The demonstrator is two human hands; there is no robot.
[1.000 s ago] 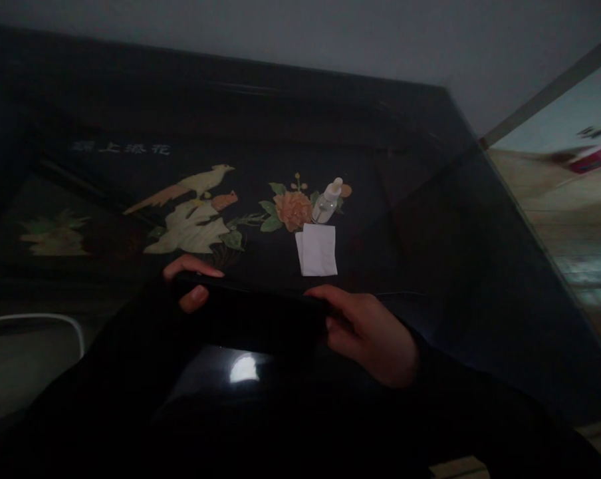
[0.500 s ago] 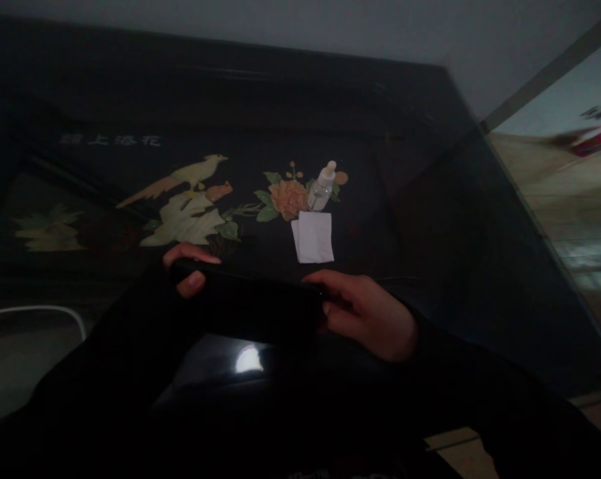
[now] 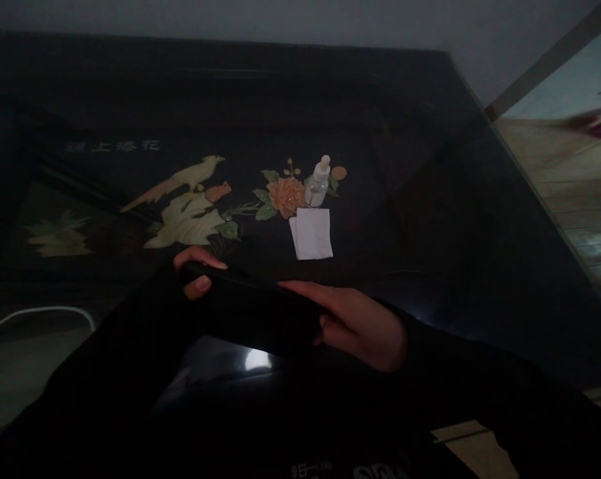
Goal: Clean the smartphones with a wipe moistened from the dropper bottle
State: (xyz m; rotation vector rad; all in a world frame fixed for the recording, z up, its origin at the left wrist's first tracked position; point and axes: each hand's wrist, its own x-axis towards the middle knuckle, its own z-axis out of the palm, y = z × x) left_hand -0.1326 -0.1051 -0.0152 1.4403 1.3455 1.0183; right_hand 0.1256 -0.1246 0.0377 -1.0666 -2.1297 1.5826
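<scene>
Between my two hands is a black, flat, oblong slab, shaped like a phone held sideways; darkness hides its details. My left hand grips its left end, thumb on the near side and a finger along the upper edge. At the opposite end, my right hand holds the slab with fingers stretched along the top edge and the thumb below. Beyond the slab, folded white cloths or wipes lie on the dark table. Just behind them stands a clear dropper bottle with a white top.
The glossy tabletop carries a bird picture, a peony picture and pale lettering. A white curved cable or rim shows at the left. A wall borders the far edge; tiled floor lies at the right.
My right hand has slid leftward along the slab's upper edge, its fingers now straighter. The slab tilts a little more, and the view has shifted slightly.
</scene>
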